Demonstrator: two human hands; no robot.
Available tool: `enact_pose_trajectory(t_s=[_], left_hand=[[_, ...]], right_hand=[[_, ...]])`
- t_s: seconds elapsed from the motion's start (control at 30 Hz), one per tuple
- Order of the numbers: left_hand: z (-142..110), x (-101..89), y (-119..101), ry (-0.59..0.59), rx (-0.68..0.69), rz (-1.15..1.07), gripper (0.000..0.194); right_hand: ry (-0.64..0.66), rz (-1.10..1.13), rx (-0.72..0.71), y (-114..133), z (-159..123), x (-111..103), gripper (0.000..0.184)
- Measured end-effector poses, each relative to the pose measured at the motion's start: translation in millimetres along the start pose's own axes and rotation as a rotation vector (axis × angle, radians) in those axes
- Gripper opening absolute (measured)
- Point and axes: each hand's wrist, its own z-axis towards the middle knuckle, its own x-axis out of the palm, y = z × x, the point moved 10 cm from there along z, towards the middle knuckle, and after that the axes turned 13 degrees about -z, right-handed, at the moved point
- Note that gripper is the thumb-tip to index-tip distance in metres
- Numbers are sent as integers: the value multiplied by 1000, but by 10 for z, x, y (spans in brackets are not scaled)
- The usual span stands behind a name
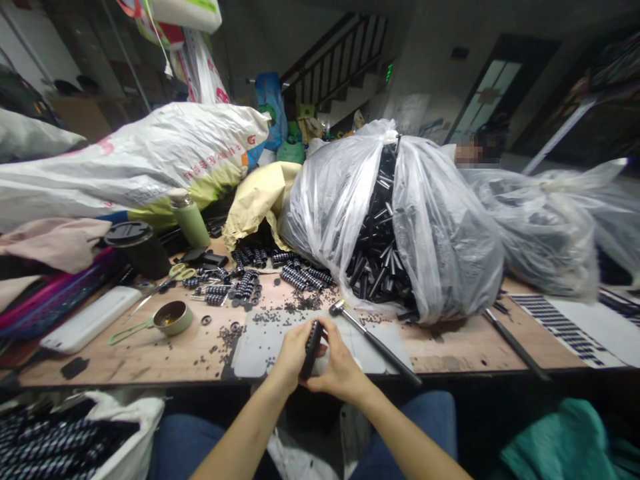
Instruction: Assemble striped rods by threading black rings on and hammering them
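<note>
From here, left hand (pixel 294 352) and right hand (pixel 341 365) both grip 1 black piece (pixel 311 351) — 1 hammer (pixel 381 347) just beside, 1 green bottle (pixel 193 223) farther off.

held piece (pixel 311 351) black; mat (pixel 253 350) pale grey; flask (pixel 191 221) light green.

Illumination uneven: table (pixel 443 343) moderately bright, staircase (pixel 345 70) dim, deep shadow below the table edge. Glare on folds of the plastic bag (pixel 325 200), light apparently from above. Green sign (pixel 389 72) glows. Outer margins stretched, smeared; background soft. Pixelated patch (pixel 481 149), right background.
</note>
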Motion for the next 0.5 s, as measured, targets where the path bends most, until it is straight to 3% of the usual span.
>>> enact_pose_trajectory(t_s=[0.1,0.2,0.27,0.37,0.43,0.5], left_hand=[[-76,77,-161,47,412,510,29],[-205,305,-47,203,644,989,37],[-261,392,54,318,709,1212,39],[-283,392,65,398,757,1416,40],[-251,350,27,407,751,1484,40],[-207,305,-21,386,745,1518,39]], right_hand=[[-92,-185,24,-127,-61,37,88],[-92,-415,80,-306,-149,-67,75],[-108,-641,208,-521,-226,-319,61],[-89,-949,431,-836,-362,-745,23],[-17,-962,484,-934,-437,-852,20],[4,-822,476,-898,-516,-850,24]])
